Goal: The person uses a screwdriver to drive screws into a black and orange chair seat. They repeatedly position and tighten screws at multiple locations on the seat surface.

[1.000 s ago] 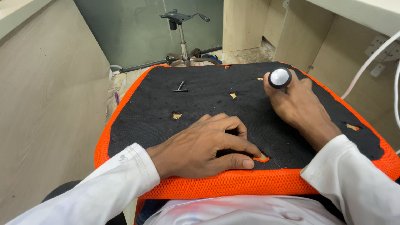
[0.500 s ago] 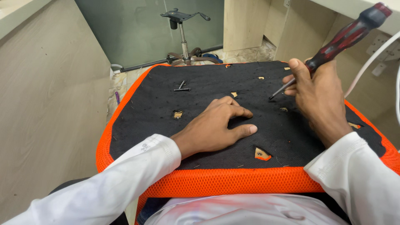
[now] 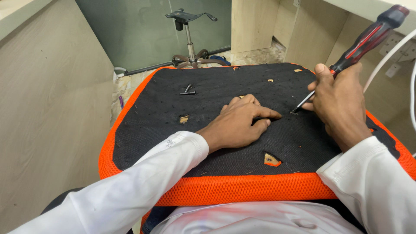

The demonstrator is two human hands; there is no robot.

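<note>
Our left hand (image 3: 242, 119) lies flat, fingers spread, mid-cushion (image 3: 143, 125). Our right hand (image 3: 340, 104) grips a red-and-black screwdriver (image 3: 362, 41) near the cushion's right edge, its tip touching the black cloth.

Red-and-black-handled screwdriver (image 3: 346, 56) tilted steeply, tip touching black fabric | upturned seat cushion (image 3: 216, 130), black underside, orange mesh edge, lying flat, small torn holes

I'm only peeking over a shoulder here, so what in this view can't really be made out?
- Head view: the screwdriver tip, too small where it meets the black fabric.
- Whatever lies under the left hand, covered by the palm.
- The right hand hides part of the shaft.
- The two dark screws: too small to tell their type.
</note>
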